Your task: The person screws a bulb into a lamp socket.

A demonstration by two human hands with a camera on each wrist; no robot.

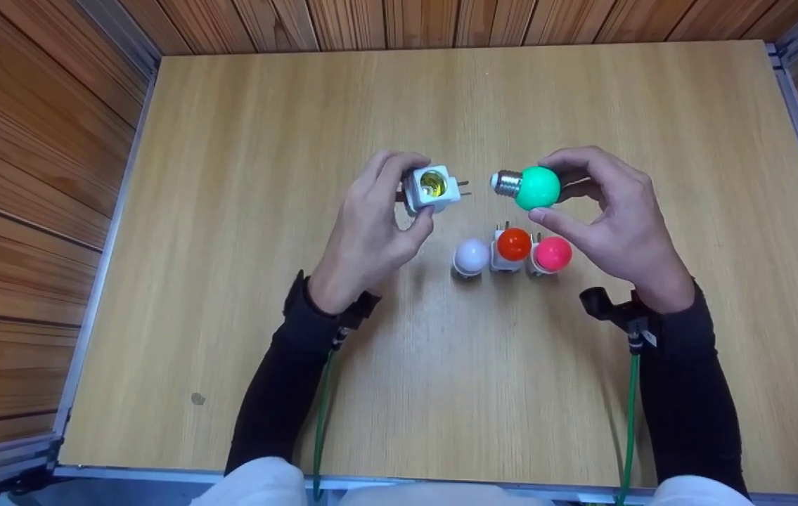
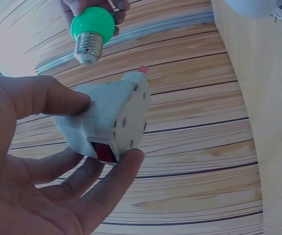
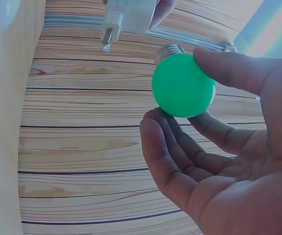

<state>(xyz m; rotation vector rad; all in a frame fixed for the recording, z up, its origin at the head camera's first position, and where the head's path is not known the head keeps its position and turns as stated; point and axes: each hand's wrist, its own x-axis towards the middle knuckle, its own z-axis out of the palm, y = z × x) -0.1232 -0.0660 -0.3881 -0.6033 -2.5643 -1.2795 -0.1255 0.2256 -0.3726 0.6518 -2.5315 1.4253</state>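
Observation:
My left hand (image 1: 374, 228) grips a white plug-in bulb socket (image 1: 446, 199) between thumb and fingers. Its round opening faces up in the head view, and two metal prongs point right. A dark red switch (image 2: 104, 152) shows on its side in the left wrist view. Opposite it, my right hand (image 1: 620, 218) pinches a green light bulb (image 1: 539, 188) by its globe. The bulb's metal screw base (image 2: 89, 46) points left toward the socket, with a gap between them. Both things are held up above the table.
On the wooden table (image 1: 230, 281), just below the hands in the head view, stand a white bulb (image 1: 471, 256), an orange-red bulb (image 1: 514, 244) and a pink bulb (image 1: 553, 253) in a row. White sockets with prongs show under the coloured two. Wood-panelled walls (image 1: 33, 211) surround the table.

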